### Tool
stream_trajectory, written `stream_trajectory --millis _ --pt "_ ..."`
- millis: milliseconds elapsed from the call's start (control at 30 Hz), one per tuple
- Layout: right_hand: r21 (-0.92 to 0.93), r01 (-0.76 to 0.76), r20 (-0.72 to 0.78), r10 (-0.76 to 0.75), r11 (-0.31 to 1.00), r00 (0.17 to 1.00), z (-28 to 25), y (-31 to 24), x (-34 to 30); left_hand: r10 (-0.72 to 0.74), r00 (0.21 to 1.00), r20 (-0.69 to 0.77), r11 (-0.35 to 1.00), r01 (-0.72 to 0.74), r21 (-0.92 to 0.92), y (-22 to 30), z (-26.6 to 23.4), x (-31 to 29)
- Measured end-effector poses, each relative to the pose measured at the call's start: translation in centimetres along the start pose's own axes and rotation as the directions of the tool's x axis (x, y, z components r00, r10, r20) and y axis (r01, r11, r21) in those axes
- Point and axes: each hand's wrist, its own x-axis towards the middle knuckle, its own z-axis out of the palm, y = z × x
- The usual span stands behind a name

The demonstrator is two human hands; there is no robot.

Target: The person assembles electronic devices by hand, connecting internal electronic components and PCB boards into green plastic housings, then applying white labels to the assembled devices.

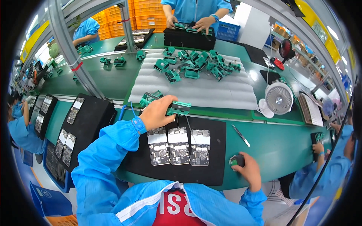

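Observation:
My left hand [160, 112], a blue strap on its wrist, is closed around a green plastic housing with dark parts [178, 109]. More green plastic [148, 98] shows on the hand's far left side; I cannot tell whether it is the same piece. Below this hand, three circuit boards [178, 147] with white upper strips lie side by side on a black foam mat [139, 162]. Off the mat's right edge, my right hand [249, 170] grips a small dark block with a green face [236, 161] just over the green table. Its exact kind is unclear.
Metal tweezers [240, 135] lie right of the mat. Beyond, a pile of green housings [192, 64] covers white padded foam [151, 84]. A white fan [279, 98] stands at right. More boards rest on black foam [90, 109] at left. Co-workers sit around; a metal post [71, 49] rises left.

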Motion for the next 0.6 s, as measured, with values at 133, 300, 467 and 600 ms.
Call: stream_trajectory --millis 133,300,467,600 --pt "0.297 0.053 0.007 -0.057 0.954 0.998 -0.8 -1.6 2.5 -0.129 0.985 -0.112 0.941 0.086 -0.326 1.8 1.5 0.6" --pt "0.819 0.273 -0.133 -0.295 0.504 0.946 -0.1 -6.9 7.1 -0.246 0.963 0.105 0.394 0.199 -0.898 6.3 3.8 2.5" --pt "0.87 0.129 0.082 -0.397 0.476 0.914 0.6 -9.9 10.3 -0.263 0.958 0.11 0.405 0.213 -0.889 8.0 6.3 3.0" --pt "0.645 0.169 0.011 -0.23 0.745 0.973 0.2 -8.8 11.0 -0.293 0.945 0.144 0.452 0.269 -0.85 5.7 8.3 2.4"
